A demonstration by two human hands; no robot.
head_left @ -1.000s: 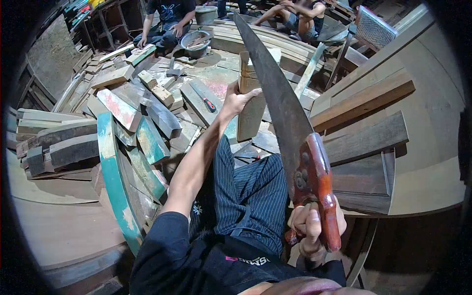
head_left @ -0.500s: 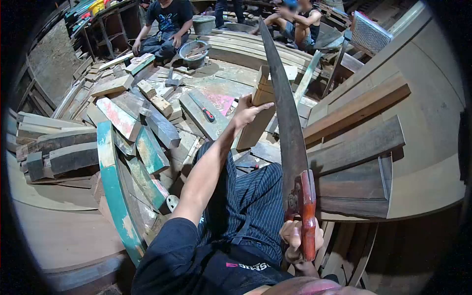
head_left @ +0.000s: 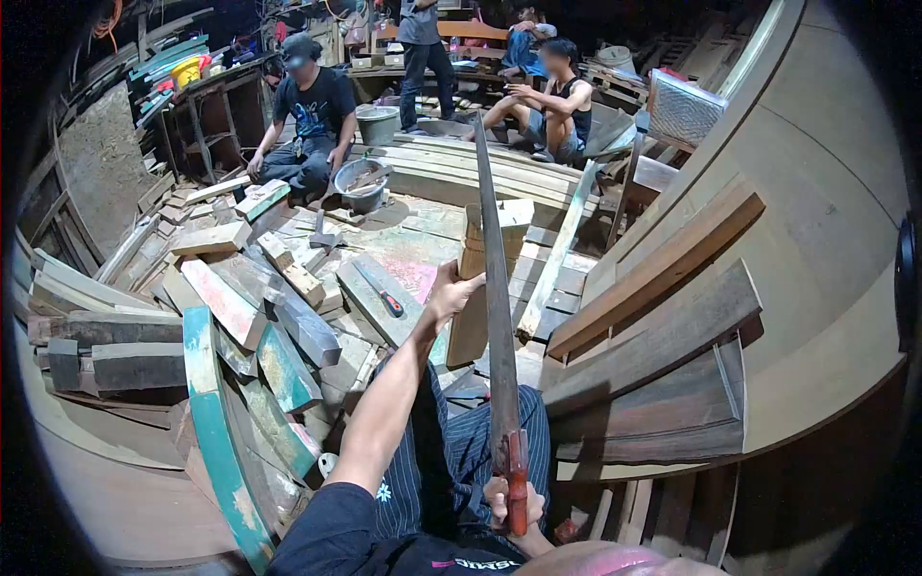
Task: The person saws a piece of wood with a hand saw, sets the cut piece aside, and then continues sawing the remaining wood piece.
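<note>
My right hand (head_left: 501, 506) grips the red-brown wooden handle of a handsaw (head_left: 497, 288). The long dark blade points up and away from me, seen nearly edge-on, and its upper part overlaps a thick upright wooden block (head_left: 469, 331). My left hand (head_left: 451, 293) clasps this block at its left edge, below the pale top end. Left of the block, a screwdriver-like tool with a red and black handle (head_left: 392, 304) lies on a flat board (head_left: 370, 288). A hammer (head_left: 325, 233) rests on the floor farther off.
Painted and bare wood offcuts (head_left: 230, 298) pile up on the left, with a curved green piece (head_left: 213, 432) nearest. Planks (head_left: 663, 274) lean on a large panel (head_left: 816, 240) at right. Ahead, one person (head_left: 312, 115) sits by a bucket (head_left: 363, 192); another (head_left: 555, 101) sits beyond long boards (head_left: 451, 173).
The view has tipped upward, showing more of the people behind. The saw has turned so its blade is nearly edge-on, and it sits farther left over the block.
</note>
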